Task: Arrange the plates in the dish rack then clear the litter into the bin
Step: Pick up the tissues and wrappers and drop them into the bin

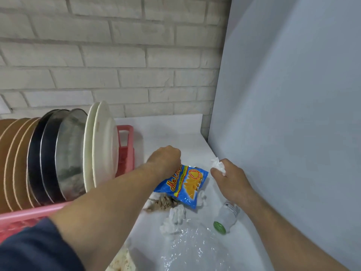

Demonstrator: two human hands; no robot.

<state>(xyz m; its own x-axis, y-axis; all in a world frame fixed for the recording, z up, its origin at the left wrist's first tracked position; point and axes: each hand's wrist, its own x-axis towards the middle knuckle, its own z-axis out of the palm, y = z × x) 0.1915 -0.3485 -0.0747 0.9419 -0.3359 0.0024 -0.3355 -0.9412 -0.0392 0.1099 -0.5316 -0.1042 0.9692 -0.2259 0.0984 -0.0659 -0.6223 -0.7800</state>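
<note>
Plates: a row of brown, black, steel and white plates (101, 145) stands on edge in the pink plastic dish rack (126, 133) at the left of the frame. I judge that part of the task done. The litter lies on the white counter (172, 130) from centre to lower right. No bin is in view.

Left hand (166, 158), centre frame: the fingers are curled tight at the upper corner of the blue foil snack packet (184, 184). The packet slopes down from that corner onto the heap. Right hand (231, 179), just to the right: fingers and thumb are closed round a crumpled white tissue (218, 165).

Also on the counter:
- brown crumpled paper (162, 202), partly under the packet
- white tissue wads (175, 214)
- a clear plastic bottle with a green cap (226, 214), on its side
- a sheet of clear plastic film (195, 249), bottom centre

Handling, as judged: the packet is light and slick, so a pinch on the sealed edge should hold best, and crumbs may spill if it is open. The tissues are soft and will squash into a fist. The bottle is light and liable to roll, so it is best grasped round the body. The film is limp and clingy and should be bunched before lifting.
</note>
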